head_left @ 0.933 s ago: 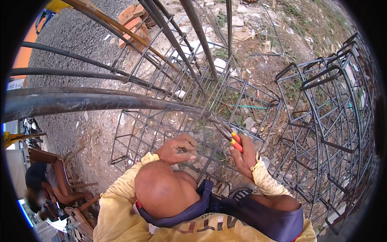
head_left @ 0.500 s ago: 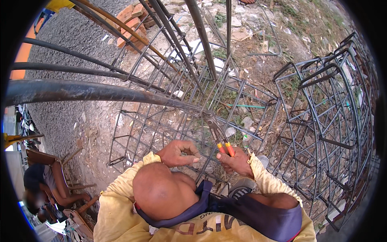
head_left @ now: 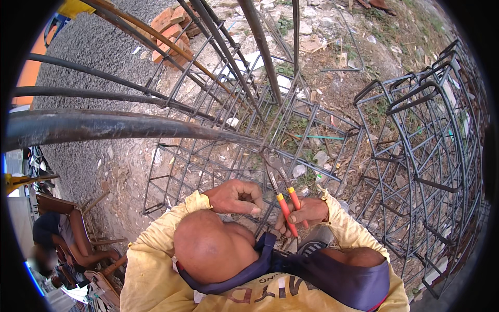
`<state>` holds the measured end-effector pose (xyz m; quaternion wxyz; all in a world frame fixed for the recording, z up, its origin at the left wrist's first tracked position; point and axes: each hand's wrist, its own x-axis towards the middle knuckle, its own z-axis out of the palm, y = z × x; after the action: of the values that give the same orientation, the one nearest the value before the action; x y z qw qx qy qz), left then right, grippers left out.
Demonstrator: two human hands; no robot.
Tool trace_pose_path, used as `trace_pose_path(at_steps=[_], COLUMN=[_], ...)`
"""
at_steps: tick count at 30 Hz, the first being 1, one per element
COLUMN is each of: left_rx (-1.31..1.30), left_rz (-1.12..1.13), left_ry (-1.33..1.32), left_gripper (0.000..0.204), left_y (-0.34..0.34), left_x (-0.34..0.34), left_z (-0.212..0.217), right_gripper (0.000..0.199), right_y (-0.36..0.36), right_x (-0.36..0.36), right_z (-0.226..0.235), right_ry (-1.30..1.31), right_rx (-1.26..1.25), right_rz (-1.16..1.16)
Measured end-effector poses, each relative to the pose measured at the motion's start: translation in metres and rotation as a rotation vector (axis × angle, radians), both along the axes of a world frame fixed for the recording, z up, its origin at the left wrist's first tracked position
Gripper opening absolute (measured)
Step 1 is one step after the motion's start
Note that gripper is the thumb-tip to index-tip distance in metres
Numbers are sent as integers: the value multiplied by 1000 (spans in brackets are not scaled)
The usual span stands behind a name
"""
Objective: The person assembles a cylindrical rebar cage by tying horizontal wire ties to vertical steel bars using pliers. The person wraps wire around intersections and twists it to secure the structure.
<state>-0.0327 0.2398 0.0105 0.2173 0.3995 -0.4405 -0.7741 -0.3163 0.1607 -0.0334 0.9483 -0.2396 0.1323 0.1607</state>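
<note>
Pincers (head_left: 285, 203) with red and yellow handles are in my right hand (head_left: 309, 211). One handle lies under the thumb, and the fingers curl around below. The jaws are at a bar crossing of the rebar cage (head_left: 208, 161), near the lower end of a thick steel bar (head_left: 130, 126). Whether the jaws grip wire there is too small to see. To the left of the pincers, my left hand (head_left: 236, 196) is closed, its fingers curled toward the thumb. Anything between those fingertips is hidden.
Several upright bars (head_left: 262, 52) rise around the work. More rebar cages (head_left: 416, 156) lie at the right. Bricks (head_left: 174, 34) are stacked far left beside a gravel heap (head_left: 93, 62). A person (head_left: 54, 234) sits at the left near a wooden chair (head_left: 75, 208). Stony ground lies below.
The pincers' handles have come down toward me and show at greater length. My right hand has shifted its hold on them. My left hand has barely moved, slightly right.
</note>
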Motion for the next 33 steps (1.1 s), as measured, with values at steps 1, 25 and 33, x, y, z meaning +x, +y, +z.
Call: trace_pose_path(at_steps=[1, 25, 33], left_rx=[10, 640, 713], left_rz=[8, 345, 421], left_ry=[6, 457, 852], left_gripper=[10, 35, 53], left_y=[-1, 29, 58], left_x=[0, -24, -29], left_z=[-1, -66, -90], right_gripper=[43, 62, 52], right_y=[-3, -3, -5], right_x=[-2, 0, 0], right_z=[0, 3, -9], right_ry=[23, 538, 502], right_rx=[-73, -1777, -1760], right_rz=[-48, -463, -517])
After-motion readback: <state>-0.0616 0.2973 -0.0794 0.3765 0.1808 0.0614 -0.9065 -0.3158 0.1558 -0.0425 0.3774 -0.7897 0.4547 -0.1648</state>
